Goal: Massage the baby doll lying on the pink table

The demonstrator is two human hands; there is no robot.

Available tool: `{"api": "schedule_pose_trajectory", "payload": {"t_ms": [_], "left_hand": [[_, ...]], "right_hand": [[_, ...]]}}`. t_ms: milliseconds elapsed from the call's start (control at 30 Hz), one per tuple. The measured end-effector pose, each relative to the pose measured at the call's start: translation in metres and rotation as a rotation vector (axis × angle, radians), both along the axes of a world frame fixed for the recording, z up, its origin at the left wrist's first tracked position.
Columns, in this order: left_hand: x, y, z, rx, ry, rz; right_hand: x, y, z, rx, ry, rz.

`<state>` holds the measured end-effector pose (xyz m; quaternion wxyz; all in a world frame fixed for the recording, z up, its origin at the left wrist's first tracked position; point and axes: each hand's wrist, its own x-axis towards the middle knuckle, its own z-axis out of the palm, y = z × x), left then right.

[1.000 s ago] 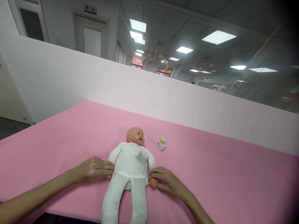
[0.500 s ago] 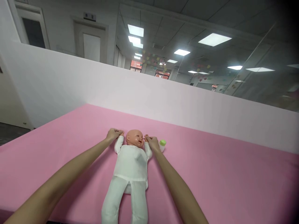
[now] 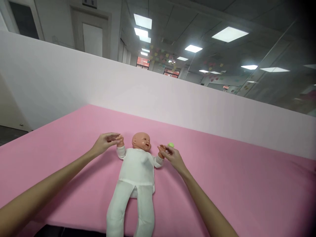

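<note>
A baby doll (image 3: 137, 168) in a white top and trousers lies on its back on the pink padded surface (image 3: 222, 184), its head turned to the right. My left hand (image 3: 103, 144) pinches the doll's hand on the left side between thumb and fingers. On the other side, my right hand (image 3: 175, 158) grips the doll's other hand in the same way. Both doll arms are bent, with the small hands out beside the head. Just beyond my right fingers shows a light green cap (image 3: 171, 144); whatever is under it is mostly hidden.
A low white wall (image 3: 158, 98) runs along the far side of the pink surface. Above it are glass panels, ceiling lights (image 3: 230, 34) and a door (image 3: 92, 39). Something dark (image 3: 61, 231) lies below the near edge.
Both doll hands have moved outward, away from the head, with my hands on them. Its sleeves have slid back from the wrists. My right hand now covers more of the green-capped thing.
</note>
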<state>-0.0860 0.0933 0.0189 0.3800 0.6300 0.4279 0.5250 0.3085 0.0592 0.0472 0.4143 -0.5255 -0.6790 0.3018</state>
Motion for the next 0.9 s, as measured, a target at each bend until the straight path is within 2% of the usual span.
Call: {"api": "schedule_pose_trajectory", "payload": {"t_ms": [100,233,333,433,533,600,667,700,800,900], "left_hand": [[-0.019,-0.045,-0.008,0.132,0.228,-0.121],[-0.019,-0.086,-0.035,0.384,0.392,-0.393],[-0.012,-0.098,-0.051,0.608,0.439,-0.503],[-0.008,-0.1,-0.051,0.619,0.428,-0.525],[-0.003,-0.088,-0.037,0.367,0.347,-0.502],[0.007,-0.072,-0.024,0.151,0.22,-0.34],[0.021,-0.05,-0.012,0.02,0.027,-0.083],[0.03,-0.036,-0.008,-0.026,-0.065,-0.016],[0.055,0.005,0.0,-0.121,-0.199,0.093],[0.07,0.041,-0.007,-0.238,-0.182,0.168]], "right_hand": [[0.018,-0.048,0.01,-0.07,-0.149,0.213],[0.02,-0.092,-0.003,-0.073,-0.341,0.478],[0.014,-0.106,-0.02,-0.027,-0.451,0.524],[0.012,-0.106,-0.024,-0.014,-0.417,0.51],[0.007,-0.088,-0.015,-0.007,-0.262,0.396],[-0.001,-0.064,-0.006,0.052,-0.116,0.195],[-0.015,-0.031,0.0,0.109,0.049,-0.041],[-0.022,-0.012,0.001,0.131,0.107,-0.104],[-0.041,0.038,-0.005,0.13,0.148,-0.205],[-0.049,0.071,-0.023,-0.016,0.084,-0.299]]}}
